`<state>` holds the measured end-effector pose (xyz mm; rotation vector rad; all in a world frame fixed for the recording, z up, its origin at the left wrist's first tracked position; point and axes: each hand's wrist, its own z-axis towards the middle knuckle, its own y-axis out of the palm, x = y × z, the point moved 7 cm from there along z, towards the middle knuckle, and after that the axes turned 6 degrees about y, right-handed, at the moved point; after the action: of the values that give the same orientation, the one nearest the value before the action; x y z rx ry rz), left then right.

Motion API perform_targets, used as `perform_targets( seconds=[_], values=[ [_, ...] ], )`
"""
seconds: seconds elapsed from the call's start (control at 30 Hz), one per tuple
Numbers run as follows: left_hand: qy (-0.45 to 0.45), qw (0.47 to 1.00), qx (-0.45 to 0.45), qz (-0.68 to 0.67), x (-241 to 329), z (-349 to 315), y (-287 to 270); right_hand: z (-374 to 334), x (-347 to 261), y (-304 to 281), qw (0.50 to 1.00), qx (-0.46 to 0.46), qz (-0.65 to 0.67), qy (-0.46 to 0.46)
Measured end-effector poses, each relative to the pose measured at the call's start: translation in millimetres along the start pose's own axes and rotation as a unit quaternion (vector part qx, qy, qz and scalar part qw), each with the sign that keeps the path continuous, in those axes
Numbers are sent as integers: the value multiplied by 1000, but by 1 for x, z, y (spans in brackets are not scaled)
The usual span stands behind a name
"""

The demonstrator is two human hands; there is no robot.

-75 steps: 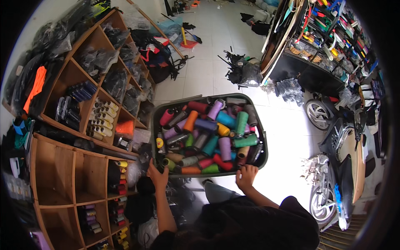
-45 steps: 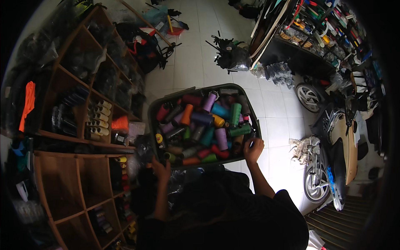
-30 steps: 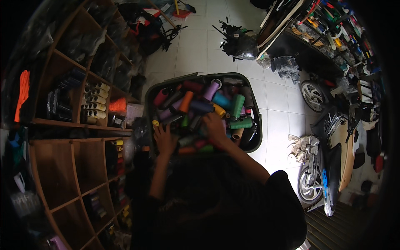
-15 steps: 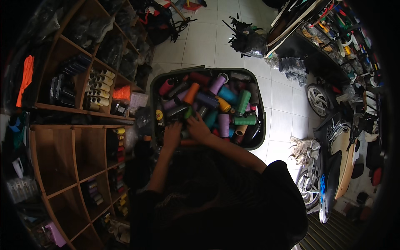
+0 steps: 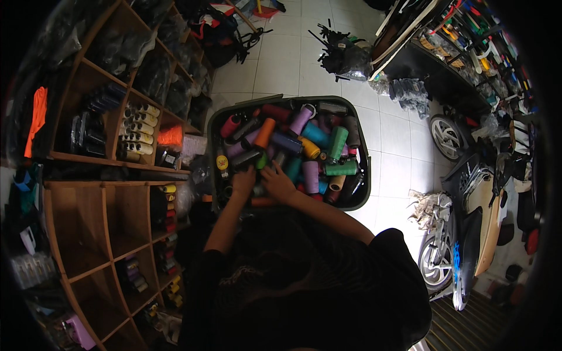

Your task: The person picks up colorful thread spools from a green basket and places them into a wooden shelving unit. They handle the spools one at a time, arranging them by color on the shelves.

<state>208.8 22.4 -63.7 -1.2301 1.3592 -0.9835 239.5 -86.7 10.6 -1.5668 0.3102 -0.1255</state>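
Note:
A dark green plastic tub (image 5: 366,175) holds a jumble of thread spools. My left hand (image 5: 242,182) reaches into its near left part, fingertips against a black thread spool (image 5: 248,159); whether they grip it is hidden. Beside it my right hand (image 5: 278,183) is open, fingers apart, just below a small bright green spool (image 5: 261,161). Around them lie an orange spool (image 5: 264,133), a navy spool (image 5: 287,142), a yellow spool (image 5: 309,147), a lilac spool (image 5: 311,172) and a green spool (image 5: 338,144). A black spool with a yellow label (image 5: 222,164) leans at the left wall.
Wooden cubby shelves (image 5: 111,225) stand on the left, some compartments holding spools and plastic-wrapped goods. White floor tiles (image 5: 281,58) stretch beyond the tub. A motorbike (image 5: 459,234) is at the right, with a crumpled cloth (image 5: 429,209) beside it. Dark strips (image 5: 339,50) lie farther off.
The right hand's fingers have drawn slightly back from the bright green spool and spread. The left hand stays by the black spool. The view has shifted a little.

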Motion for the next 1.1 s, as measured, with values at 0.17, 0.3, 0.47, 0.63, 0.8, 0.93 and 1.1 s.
perform_targets(
  seconds=[0.17, 0.3, 0.47, 0.63, 0.8, 0.93, 1.1],
  values=[
    [22, 999, 16, 33, -5, -11, 12, 1, -6, 4, 1000, 8, -7, -18],
    [81, 992, 87, 52, -4, -28, -54, 3, -7, 6, 1000, 3, -3, 0],
    [-72, 955, 118, -263, -28, -56, -152, 7, -6, 1, 1000, -8, -8, 14],
    [-176, 833, 259, -456, -55, -93, -152, 4, -3, -24, 993, 16, 111, 29],
    [-252, 651, 242, -674, -56, -104, -128, 1, 11, -52, 946, 27, 303, 108],
    [-263, 592, 239, -724, -56, -105, -122, -9, 24, -32, 837, 13, 503, 215],
    [-239, 580, 257, -735, -52, -102, -139, -21, 33, -27, 697, 18, 678, 232]
  ],
)
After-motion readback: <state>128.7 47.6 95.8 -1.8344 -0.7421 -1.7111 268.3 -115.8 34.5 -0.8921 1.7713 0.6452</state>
